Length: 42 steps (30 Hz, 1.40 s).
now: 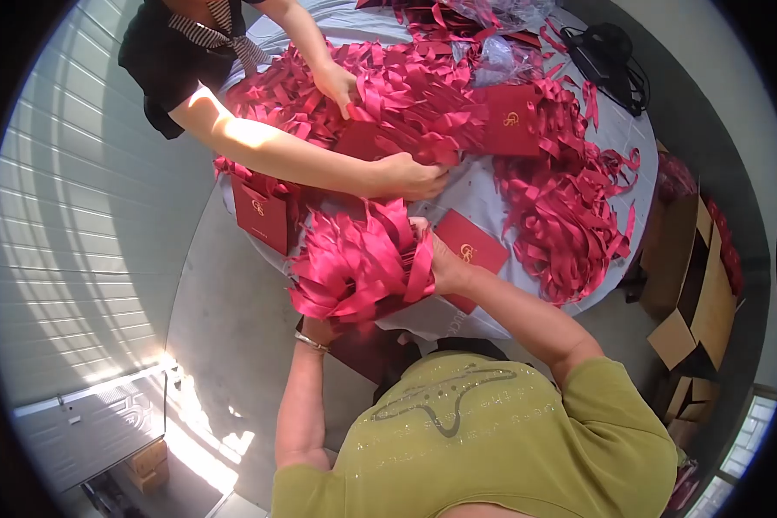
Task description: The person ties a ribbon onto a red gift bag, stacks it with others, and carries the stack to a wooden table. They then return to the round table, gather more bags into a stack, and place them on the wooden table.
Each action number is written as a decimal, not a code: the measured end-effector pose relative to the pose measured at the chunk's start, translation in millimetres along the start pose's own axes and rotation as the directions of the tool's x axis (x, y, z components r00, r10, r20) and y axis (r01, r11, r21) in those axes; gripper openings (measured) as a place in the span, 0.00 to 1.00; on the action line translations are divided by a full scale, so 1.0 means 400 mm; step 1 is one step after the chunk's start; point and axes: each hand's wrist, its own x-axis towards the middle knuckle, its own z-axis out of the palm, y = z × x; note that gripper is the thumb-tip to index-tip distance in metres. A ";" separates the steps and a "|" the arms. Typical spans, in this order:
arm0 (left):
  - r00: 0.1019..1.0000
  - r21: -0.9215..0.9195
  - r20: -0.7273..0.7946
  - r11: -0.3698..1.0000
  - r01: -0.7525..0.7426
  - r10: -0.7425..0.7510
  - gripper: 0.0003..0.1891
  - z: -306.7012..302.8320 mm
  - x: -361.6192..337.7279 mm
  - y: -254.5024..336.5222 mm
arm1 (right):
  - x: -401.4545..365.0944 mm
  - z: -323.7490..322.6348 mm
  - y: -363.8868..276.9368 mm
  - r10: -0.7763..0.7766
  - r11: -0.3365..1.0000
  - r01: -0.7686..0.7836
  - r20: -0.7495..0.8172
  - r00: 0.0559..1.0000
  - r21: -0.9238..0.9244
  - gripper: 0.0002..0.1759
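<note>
A thick bundle of red gift bags with pink-red ribbon handles (354, 268) is held in front of my body at the near table edge. My left hand (319, 330), with a bracelet at the wrist, supports the bundle from the lower left; ribbons cover most of its fingers. Curled against the bundle's right side, my right hand (440, 259) grips the bags, fingertips showing near the top. Dark red bag panels (358, 350) show below the ribbons. Just beyond my right hand, a red gift bag with a gold logo (475, 246) lies flat on the table.
Across the round covered table (483, 194), a co-worker's hands (410, 177) handle another ribboned pile (414, 95). More ribboned bags (570, 224) lie at right, and a red bag (259, 216) at left. A black bag (609, 60) sits at the far right. Open cardboard boxes (695, 285) stand right of the table.
</note>
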 end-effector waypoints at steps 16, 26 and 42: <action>0.977 0.111 -0.182 0.985 0.133 -0.111 0.31 -0.037 -0.043 0.121 | 0.006 -0.012 -0.167 0.369 0.926 -0.344 0.171 0.914 -0.158 0.53; 0.884 -0.991 0.079 0.058 0.119 -0.461 0.31 0.193 -0.160 0.192 | 0.121 -0.001 -0.167 -0.245 0.770 -0.080 0.409 0.879 0.633 0.50; 0.951 -1.000 0.026 -0.015 0.022 -0.307 0.35 0.222 -0.243 0.165 | 0.176 0.064 -0.169 -0.012 0.640 -0.211 0.284 0.959 0.739 0.38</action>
